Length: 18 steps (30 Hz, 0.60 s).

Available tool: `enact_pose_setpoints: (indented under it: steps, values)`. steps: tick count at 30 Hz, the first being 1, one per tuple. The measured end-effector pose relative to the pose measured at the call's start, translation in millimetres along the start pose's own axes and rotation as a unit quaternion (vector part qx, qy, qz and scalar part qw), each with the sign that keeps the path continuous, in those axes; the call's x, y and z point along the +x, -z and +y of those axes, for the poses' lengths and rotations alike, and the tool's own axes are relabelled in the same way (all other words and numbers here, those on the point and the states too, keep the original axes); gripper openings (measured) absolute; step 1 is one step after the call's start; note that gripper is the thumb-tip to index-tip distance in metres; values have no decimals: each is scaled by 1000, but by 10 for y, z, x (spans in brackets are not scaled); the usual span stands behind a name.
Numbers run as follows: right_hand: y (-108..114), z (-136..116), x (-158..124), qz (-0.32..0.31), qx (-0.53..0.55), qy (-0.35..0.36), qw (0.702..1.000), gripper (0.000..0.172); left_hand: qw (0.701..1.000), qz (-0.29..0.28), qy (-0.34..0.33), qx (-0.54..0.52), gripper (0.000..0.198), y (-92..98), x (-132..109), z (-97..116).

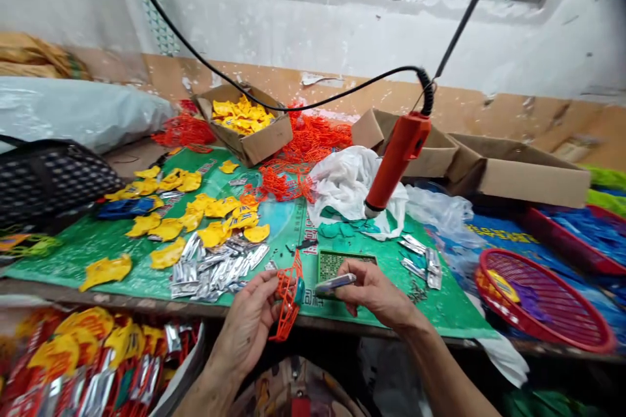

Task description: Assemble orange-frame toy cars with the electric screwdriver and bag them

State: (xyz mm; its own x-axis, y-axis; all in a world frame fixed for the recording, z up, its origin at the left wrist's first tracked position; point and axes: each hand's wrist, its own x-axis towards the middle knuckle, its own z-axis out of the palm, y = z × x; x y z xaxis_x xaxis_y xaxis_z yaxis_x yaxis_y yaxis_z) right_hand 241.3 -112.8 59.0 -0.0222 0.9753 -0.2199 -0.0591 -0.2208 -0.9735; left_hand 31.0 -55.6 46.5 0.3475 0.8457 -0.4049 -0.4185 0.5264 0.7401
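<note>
My left hand (253,314) is closed on an orange plastic lattice piece (287,313), which has a small dark green part (300,290) on its right side. In my right hand (374,293) a flat silver-grey piece (336,283) is pinched between thumb and fingers, pointing left towards the lattice piece. Right behind that hand lies a green tray (323,262) of small metal bits. Left of my left hand is a pile of silver metal strips (215,270), with yellow plastic pieces (222,232) behind it.
An orange electric screwdriver (398,159) hangs on a black cable above the table. Cardboard boxes (267,140) and heaped orange lattice pieces (323,137) stand at the back. A red basket (542,300) sits at right. A filled sack (98,358) is below left.
</note>
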Motion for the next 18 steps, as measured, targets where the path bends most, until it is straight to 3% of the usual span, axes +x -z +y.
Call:
enact_pose_setpoints:
  steps: [7,14,18]
  values:
    - [-252,55,134,-70,14,-14,997,10,1000,-10,-5,1,18,24,-63,-11]
    - [-320,133,163,-66,11,-30,997,14,1000,-17,5,-3,18,36,-74,-54]
    - [-341,56,147,-39,-9,-44,998,16,1000,-8,7,-8,19,54,-111,-74]
